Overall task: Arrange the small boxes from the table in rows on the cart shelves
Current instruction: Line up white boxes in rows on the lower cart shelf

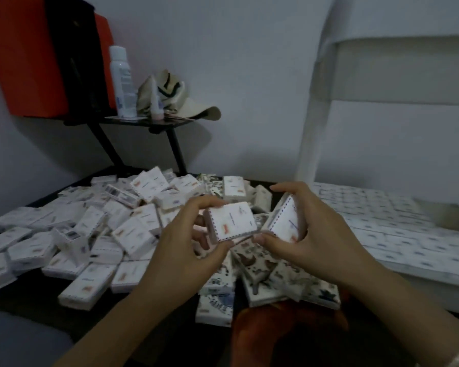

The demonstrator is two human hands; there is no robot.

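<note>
The left hand (182,246) is pinching a white box (232,221); at its three o'clock, the right hand (316,234) is seemingly clamping a second box (286,224).

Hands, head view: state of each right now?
Left hand: closed, fingers and thumb gripping a white box.
Right hand: closed, gripping a second white box, which is tilted.
</note>
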